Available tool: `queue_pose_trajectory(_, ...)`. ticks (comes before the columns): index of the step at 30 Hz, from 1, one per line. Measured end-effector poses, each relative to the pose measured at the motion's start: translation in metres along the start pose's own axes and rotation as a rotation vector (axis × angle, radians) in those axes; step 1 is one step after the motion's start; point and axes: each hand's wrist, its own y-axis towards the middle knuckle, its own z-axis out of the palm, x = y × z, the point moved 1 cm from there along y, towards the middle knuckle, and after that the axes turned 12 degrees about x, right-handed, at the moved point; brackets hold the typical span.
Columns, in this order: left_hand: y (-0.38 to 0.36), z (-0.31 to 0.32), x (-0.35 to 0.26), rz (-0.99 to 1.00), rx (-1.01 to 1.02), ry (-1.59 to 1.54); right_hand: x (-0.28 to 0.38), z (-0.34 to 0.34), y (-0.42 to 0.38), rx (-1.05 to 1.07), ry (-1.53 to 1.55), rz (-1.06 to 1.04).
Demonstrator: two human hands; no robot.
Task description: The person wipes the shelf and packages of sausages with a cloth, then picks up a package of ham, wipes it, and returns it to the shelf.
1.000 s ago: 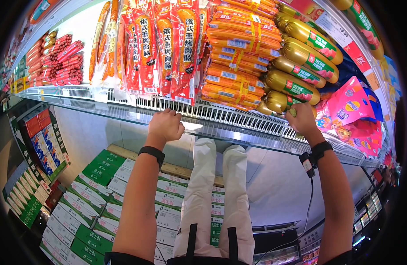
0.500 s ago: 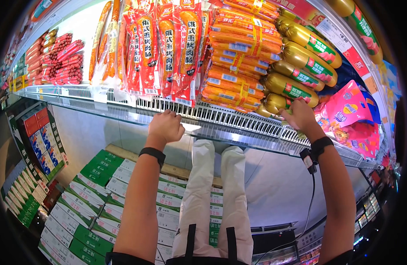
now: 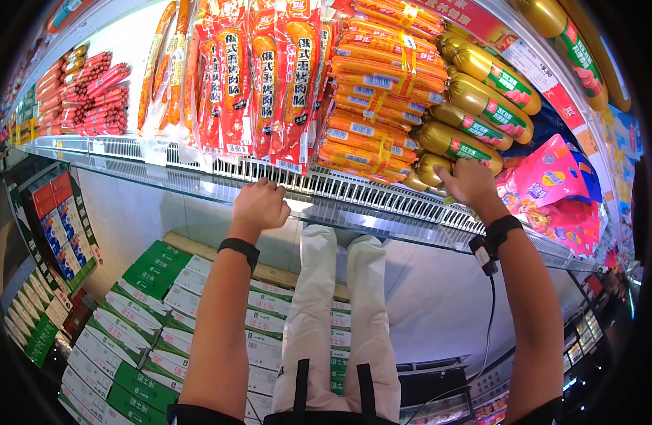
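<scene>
Gold sausage (image 3: 428, 168) is lying under the right hand's (image 3: 471, 185) bent fingers, grip unclear, seemingly needing even pressure; the left hand (image 3: 261, 204) is making a fist.

Red sausage packets (image 3: 295, 78), orange bundles (image 3: 375, 103) right of the packets, pink bags (image 3: 549, 177) farther right, green-and-white cartons (image 3: 159, 329) below them.

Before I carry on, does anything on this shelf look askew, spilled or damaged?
No spill or damage shows. The pink bags slump at a slant beside the stacked gold sausages, looking untidy. A greenish bit at the right hand is too small to identify.
</scene>
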Motion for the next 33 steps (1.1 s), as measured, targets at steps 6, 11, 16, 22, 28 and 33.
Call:
queue_pose_trajectory(6, 0.000, 0.000, 0.000, 0.006, -0.009, 0.006, -0.002, 0.007, 0.000, -0.088, -0.002, 0.001)
queue_pose_trajectory(11, 0.000, 0.001, 0.001, 0.009, -0.018, -0.001, -0.001, 0.016, -0.004, -0.257, -0.020, 0.040)
queue_pose_trajectory(16, -0.001, -0.001, -0.001, 0.008, -0.050, -0.017, 0.000, 0.017, -0.004, -0.311, 0.056, 0.096)
queue_pose_trajectory(22, -0.003, -0.002, -0.001, 0.010, -0.067, -0.024, -0.015, 0.034, -0.007, -0.360, 0.192, 0.037)
queue_pose_trajectory(28, -0.002, 0.002, 0.000, 0.014, -0.101, -0.032, -0.016, 0.034, -0.036, -0.373, -0.070, 0.091)
queue_pose_trajectory(33, -0.003, 0.001, 0.000, 0.010, -0.114, -0.036, -0.022, 0.039, -0.023, -0.502, -0.221, 0.033)
